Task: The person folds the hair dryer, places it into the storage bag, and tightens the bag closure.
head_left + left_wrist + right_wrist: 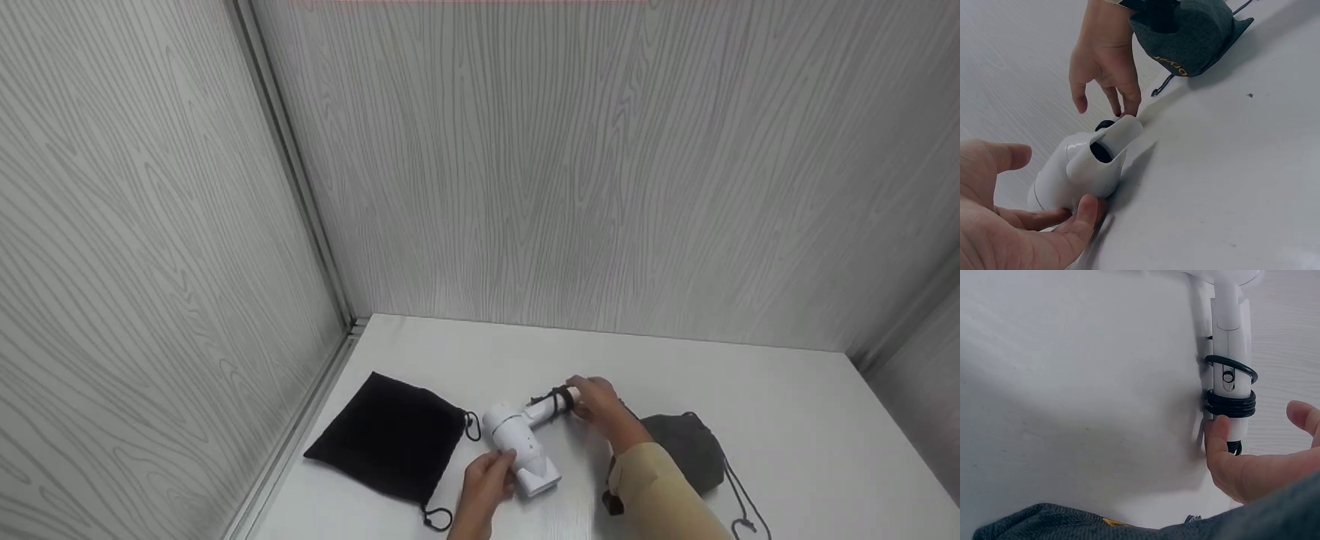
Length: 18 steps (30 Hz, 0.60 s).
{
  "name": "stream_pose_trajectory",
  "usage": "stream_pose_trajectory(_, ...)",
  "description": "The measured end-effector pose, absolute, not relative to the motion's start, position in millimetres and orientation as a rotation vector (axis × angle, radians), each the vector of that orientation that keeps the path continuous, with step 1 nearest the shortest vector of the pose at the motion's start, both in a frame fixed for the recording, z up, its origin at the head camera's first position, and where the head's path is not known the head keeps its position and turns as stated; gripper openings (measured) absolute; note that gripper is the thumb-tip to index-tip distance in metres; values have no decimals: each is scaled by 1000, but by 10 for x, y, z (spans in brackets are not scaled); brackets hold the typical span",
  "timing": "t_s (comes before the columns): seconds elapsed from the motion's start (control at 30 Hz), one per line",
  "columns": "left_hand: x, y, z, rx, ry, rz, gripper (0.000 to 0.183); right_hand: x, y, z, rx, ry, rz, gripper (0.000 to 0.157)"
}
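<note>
A white hair dryer (517, 439) lies on the white table, a black cord (1231, 404) wound in several turns round its handle (1233, 343). Fingers of my left hand (486, 480) touch the barrel (1081, 174) near the nozzle (1119, 138), while the thumb stands apart from it in the left wrist view. At the handle's far end is my right hand (596, 401). Its fingertips touch the handle beside the cord in the right wrist view, with the thumb held away.
A flat black drawstring pouch (394, 439) lies on the left of the table (442, 341). Under and beside my right sleeve (660, 487) sits a dark grey drawstring bag (686, 446) with yellow lettering. Wood-grain panels (525, 187) rise behind and at the sides.
</note>
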<state>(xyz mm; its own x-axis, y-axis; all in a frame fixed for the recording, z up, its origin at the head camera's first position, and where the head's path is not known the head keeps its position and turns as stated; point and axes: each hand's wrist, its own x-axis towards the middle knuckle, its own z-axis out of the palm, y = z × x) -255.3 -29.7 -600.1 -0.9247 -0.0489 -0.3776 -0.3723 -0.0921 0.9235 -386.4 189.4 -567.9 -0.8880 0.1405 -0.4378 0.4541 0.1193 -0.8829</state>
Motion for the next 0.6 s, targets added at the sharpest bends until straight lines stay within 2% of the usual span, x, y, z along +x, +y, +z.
stream_pose_trajectory(0.23,-2570,-317,-6001,-521,1971,2110,74,-3833,1853,-5584,528,2161,-1903,64)
stream_pose_trajectory(0.6,-2506,-300,-6084,-449,2136,2137,69,-3788,1908,-5599,575,2235,-1979,45)
